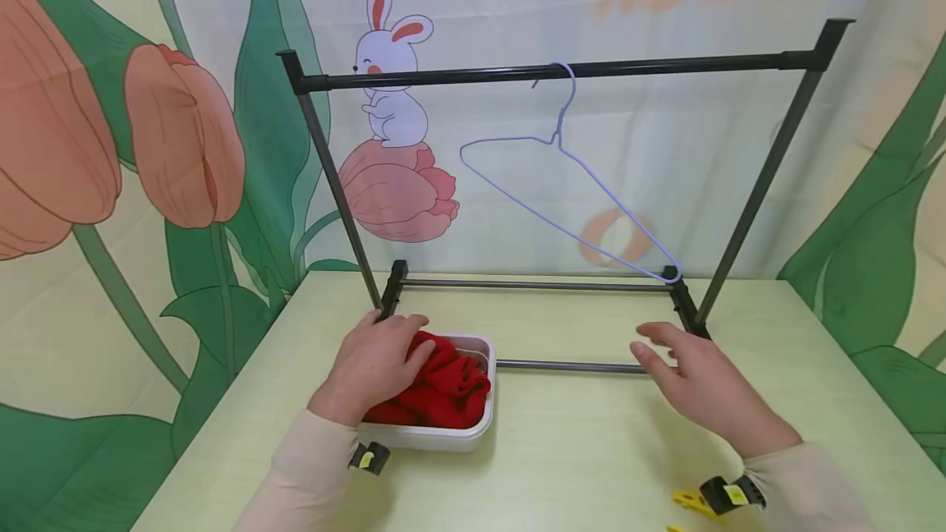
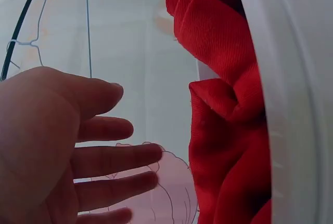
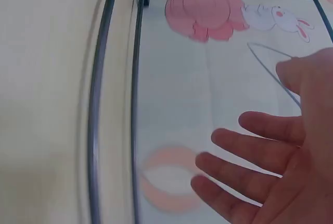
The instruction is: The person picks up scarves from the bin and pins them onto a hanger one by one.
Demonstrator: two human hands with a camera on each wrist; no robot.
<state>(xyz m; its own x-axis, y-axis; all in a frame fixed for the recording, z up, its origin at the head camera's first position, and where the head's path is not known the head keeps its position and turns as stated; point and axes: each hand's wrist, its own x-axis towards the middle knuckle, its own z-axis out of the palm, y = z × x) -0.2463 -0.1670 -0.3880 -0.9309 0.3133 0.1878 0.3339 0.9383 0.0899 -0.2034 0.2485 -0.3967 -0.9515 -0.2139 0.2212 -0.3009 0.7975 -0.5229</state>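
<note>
A crumpled red cloth point(image 1: 454, 388) with ribbed texture lies in a white plastic tub point(image 1: 421, 438) on the left of the table. My left hand point(image 1: 377, 360) hovers over the tub's left side with fingers extended; the left wrist view shows a gap between the fingertips and the red cloth point(image 2: 223, 114). My right hand point(image 1: 702, 384) is in the air at the right, fingers spread and holding nothing, near the rack's right foot. From the top bar of the black rack point(image 1: 458, 75) hangs a lavender wire hanger point(image 1: 606, 191), tilted down to the right.
Yellow clips point(image 1: 695, 502) lie at the table's front right, partly behind the right wrist camera. The rack's lower bar point(image 1: 569, 366) runs low across the table point(image 1: 562, 450), passing behind the tub. A printed curtain point(image 1: 510, 212) hangs behind.
</note>
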